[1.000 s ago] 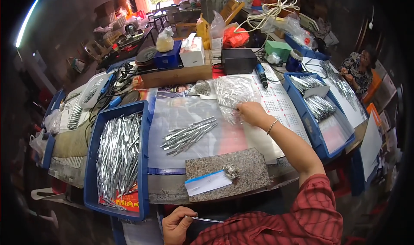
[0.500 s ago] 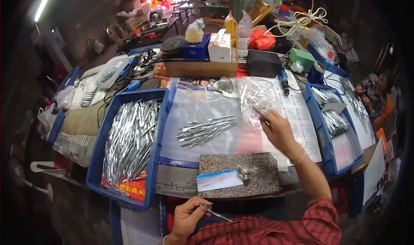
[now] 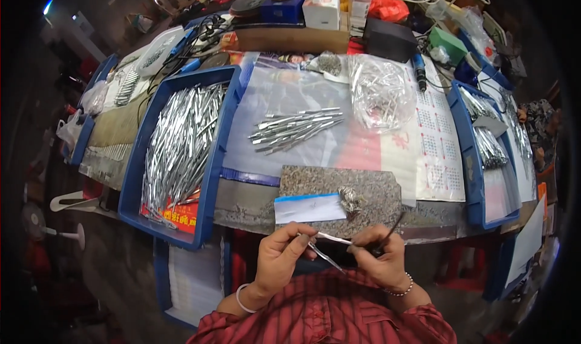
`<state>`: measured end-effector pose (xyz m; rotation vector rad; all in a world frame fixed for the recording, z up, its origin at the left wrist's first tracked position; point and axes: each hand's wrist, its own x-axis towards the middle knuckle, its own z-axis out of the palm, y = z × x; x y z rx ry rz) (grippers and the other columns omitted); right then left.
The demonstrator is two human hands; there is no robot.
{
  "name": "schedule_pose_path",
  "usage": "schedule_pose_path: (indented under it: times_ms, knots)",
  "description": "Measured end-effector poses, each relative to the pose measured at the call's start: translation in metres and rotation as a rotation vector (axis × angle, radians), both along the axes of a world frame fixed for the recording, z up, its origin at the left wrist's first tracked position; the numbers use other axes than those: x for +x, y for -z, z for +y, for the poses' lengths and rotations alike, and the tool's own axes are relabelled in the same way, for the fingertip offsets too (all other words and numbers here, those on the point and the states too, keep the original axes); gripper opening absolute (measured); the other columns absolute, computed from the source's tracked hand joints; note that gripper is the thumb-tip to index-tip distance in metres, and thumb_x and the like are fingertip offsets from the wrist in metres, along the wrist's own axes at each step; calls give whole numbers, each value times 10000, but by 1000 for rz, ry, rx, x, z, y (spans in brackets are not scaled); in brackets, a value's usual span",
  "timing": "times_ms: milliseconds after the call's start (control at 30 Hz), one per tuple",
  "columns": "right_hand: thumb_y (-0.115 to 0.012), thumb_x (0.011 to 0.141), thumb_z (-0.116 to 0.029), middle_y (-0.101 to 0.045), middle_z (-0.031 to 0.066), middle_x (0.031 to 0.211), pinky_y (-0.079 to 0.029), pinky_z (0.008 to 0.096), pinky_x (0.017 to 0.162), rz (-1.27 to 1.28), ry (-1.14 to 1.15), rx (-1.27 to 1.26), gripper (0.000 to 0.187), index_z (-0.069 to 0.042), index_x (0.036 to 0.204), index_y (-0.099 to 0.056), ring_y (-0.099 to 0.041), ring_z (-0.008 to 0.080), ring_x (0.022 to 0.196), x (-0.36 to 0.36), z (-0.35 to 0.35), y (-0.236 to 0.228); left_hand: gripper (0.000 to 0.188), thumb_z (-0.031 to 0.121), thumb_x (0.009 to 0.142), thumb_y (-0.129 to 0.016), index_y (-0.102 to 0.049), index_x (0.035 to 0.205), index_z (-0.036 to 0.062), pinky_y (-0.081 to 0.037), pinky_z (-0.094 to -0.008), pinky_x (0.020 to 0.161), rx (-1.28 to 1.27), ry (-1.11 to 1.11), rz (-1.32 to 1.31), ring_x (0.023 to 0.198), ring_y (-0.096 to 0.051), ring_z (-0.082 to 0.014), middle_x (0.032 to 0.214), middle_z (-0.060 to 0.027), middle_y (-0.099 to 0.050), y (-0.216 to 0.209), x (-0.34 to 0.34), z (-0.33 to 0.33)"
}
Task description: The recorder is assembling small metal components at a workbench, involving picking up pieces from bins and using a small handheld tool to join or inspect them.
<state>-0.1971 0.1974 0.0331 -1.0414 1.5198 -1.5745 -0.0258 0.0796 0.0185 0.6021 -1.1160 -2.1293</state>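
My left hand [image 3: 283, 256] pinches a slim, pointed silver metal piece [image 3: 327, 258] that slants down to the right. A second bright silver strip [image 3: 334, 238] spans the gap between the fingertips of both hands. My right hand [image 3: 381, 254] closes on its right end, and a thin dark rod [image 3: 396, 224] sticks up from that hand; what it belongs to is hidden. Just beyond the hands lies a speckled stone slab [image 3: 375, 186] bearing a white pad with a blue edge [image 3: 308, 209] and a small clump of fine metal bits [image 3: 350, 201].
A pile of similar silver pieces [image 3: 296, 129] lies on the plastic-covered table. To the left stands a blue tray [image 3: 233, 95] full of them. A clear bag [image 3: 382, 92] holds more, and another blue tray [image 3: 475, 183] is at right. A blue-and-black pen-shaped tool [image 3: 419, 71] lies behind.
My right hand has come back from the clear bag to meet my left hand, now with a silver strip between them. The view has tilted down, and my left hand is raised nearer the slab.
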Motion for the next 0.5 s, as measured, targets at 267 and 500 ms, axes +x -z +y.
schedule_pose_path:
  times_ms: [267, 500]
  knots:
    - [-678, 789, 70, -638, 87, 780, -439, 238, 533, 67, -129, -27, 140, -9, 841, -575, -586, 107, 635, 9, 17, 6, 201, 85, 957, -557, -624, 1109, -30, -499, -209, 691, -14, 57, -48, 754, -596, -88, 905, -42, -615, -3, -1, 16]
    - [-666, 780, 9, -578, 54, 650, -397, 258, 471, 278, -116, -15, 207, -16, 985, -679, -528, 121, 508, 9, 13, -7, 232, 120, 980, -525, -613, 1119, -43, -476, -201, 686, 10, 73, -37, 746, -583, -82, 883, -37, -615, -4, -2, 13]
